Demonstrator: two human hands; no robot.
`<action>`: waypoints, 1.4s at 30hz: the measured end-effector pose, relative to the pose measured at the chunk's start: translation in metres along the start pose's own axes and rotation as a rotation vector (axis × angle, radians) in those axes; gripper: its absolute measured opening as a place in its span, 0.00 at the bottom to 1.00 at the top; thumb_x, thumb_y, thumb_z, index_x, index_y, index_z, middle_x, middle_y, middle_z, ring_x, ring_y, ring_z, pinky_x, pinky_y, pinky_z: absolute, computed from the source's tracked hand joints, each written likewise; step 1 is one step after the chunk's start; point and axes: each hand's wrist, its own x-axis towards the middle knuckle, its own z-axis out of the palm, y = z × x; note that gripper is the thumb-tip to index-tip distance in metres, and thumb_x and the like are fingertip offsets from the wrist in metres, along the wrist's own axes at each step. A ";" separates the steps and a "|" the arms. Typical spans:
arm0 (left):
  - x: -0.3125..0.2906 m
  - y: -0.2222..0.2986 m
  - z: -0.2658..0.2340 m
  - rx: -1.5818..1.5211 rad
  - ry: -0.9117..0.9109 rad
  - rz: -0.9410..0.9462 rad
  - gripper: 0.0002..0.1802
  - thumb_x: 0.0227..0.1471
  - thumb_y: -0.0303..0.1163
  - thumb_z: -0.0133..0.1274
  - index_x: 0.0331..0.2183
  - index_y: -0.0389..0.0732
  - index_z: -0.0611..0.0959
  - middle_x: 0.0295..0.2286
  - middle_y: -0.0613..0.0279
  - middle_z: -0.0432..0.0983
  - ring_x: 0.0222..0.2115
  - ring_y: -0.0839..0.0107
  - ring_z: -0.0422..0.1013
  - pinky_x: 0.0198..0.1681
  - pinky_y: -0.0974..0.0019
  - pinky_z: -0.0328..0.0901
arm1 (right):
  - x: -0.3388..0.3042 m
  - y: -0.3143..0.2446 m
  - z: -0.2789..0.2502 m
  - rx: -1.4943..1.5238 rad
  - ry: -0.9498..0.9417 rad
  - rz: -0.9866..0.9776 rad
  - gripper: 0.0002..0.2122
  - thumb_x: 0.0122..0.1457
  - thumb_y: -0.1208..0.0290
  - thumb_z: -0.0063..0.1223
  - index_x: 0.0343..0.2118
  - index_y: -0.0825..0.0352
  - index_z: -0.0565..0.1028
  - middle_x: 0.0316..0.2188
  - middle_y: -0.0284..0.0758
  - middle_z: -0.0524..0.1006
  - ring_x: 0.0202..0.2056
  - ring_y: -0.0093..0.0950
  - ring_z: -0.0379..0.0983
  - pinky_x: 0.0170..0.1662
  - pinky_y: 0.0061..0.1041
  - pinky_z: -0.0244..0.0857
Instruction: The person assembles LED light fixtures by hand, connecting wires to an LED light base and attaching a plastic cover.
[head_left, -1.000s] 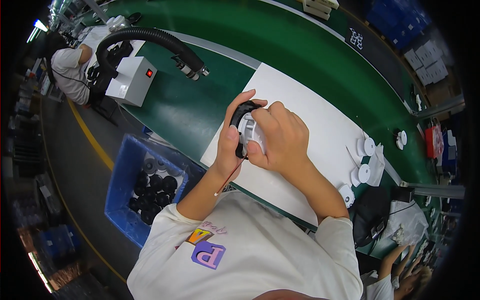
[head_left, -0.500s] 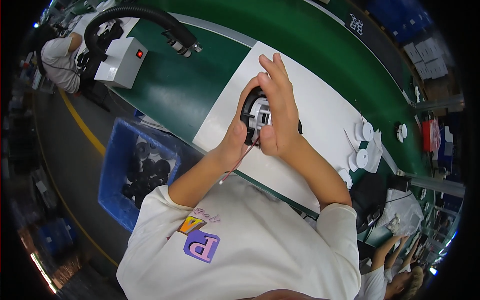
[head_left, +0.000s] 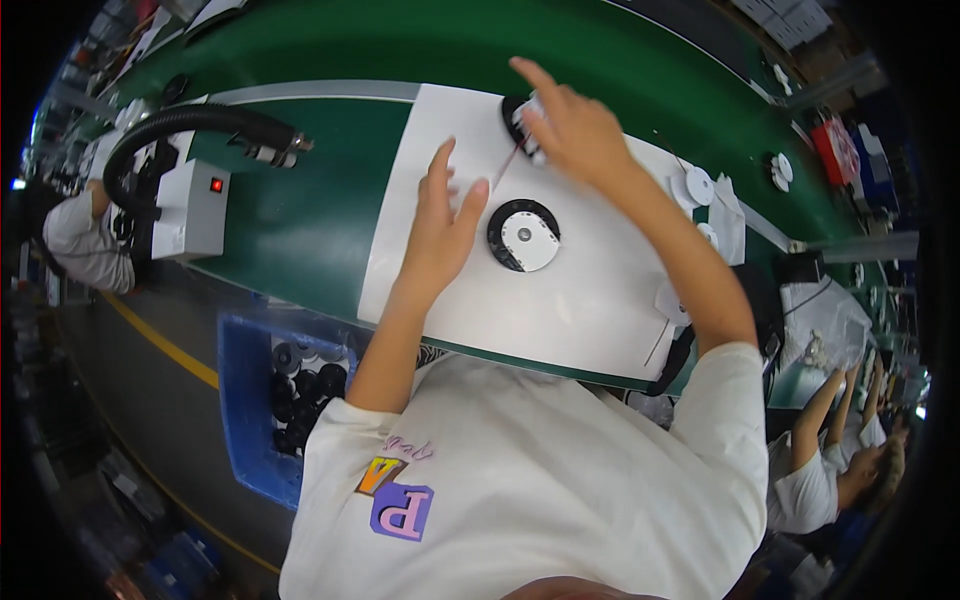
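Note:
A round black part with a white face (head_left: pixel 523 236) lies flat in the middle of the white mat (head_left: pixel 600 300). My left hand (head_left: pixel 443 228) rests open on the mat just left of it, fingers spread, holding nothing. My right hand (head_left: pixel 572 128) reaches to the mat's far edge. Its fingers curl over a second black round part (head_left: pixel 514 112) there, with the index finger sticking out. A thin reddish wire (head_left: pixel 505 165) trails from that part toward my left hand. Much of the second part is hidden under my fingers.
The mat lies on a green conveyor belt (head_left: pixel 320 210). A white box machine (head_left: pixel 190 208) with a black hose (head_left: pixel 190 118) stands at left. A blue bin (head_left: pixel 245 400) of black parts sits below the belt. White discs (head_left: pixel 700 186) lie at right. Other people work at far left (head_left: pixel 80 240) and lower right (head_left: pixel 830 470).
Both hands held one round part close together; now they are apart. A part lies on the mat, my left hand is flat beside it, and my right hand has reached to the far edge.

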 end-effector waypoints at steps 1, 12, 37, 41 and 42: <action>-0.005 -0.001 -0.002 0.223 -0.081 -0.141 0.43 0.60 0.54 0.47 0.66 0.47 0.50 0.51 0.43 0.67 0.47 0.60 0.69 0.51 0.63 0.63 | 0.006 0.030 0.007 -0.193 -0.062 0.098 0.29 0.62 0.50 0.45 0.66 0.46 0.55 0.33 0.45 0.78 0.32 0.42 0.77 0.37 0.39 0.69; -0.015 -0.049 0.012 0.254 -0.203 -0.331 0.30 0.47 0.36 0.65 0.49 0.31 0.75 0.30 0.57 0.80 0.27 0.69 0.76 0.32 0.66 0.69 | 0.002 0.210 -0.003 -0.714 -0.125 0.398 0.29 0.65 0.40 0.29 0.67 0.44 0.52 0.45 0.47 0.76 0.47 0.41 0.73 0.49 0.41 0.63; 0.063 -0.051 -0.115 -1.696 0.132 -0.097 0.28 0.58 0.51 0.37 0.50 0.44 0.76 0.58 0.35 0.57 0.61 0.38 0.53 0.57 0.39 0.56 | -0.048 0.045 -0.027 0.933 -0.131 0.244 0.19 0.69 0.56 0.33 0.59 0.55 0.63 0.31 0.31 0.69 0.35 0.21 0.68 0.42 0.20 0.62; 0.058 -0.047 -0.125 -1.681 0.294 -0.099 0.27 0.58 0.51 0.38 0.49 0.43 0.75 0.53 0.35 0.63 0.56 0.38 0.59 0.58 0.37 0.58 | 0.014 -0.033 0.075 1.317 -0.078 0.338 0.19 0.70 0.49 0.25 0.51 0.50 0.67 0.38 0.27 0.69 0.37 0.21 0.68 0.40 0.20 0.64; 0.047 -0.034 -0.125 -1.684 0.342 -0.083 0.28 0.58 0.52 0.37 0.49 0.43 0.75 0.51 0.35 0.65 0.54 0.37 0.61 0.57 0.37 0.58 | 0.027 -0.057 0.085 1.443 -0.140 0.405 0.20 0.70 0.46 0.24 0.51 0.49 0.68 0.41 0.27 0.71 0.39 0.22 0.69 0.40 0.22 0.66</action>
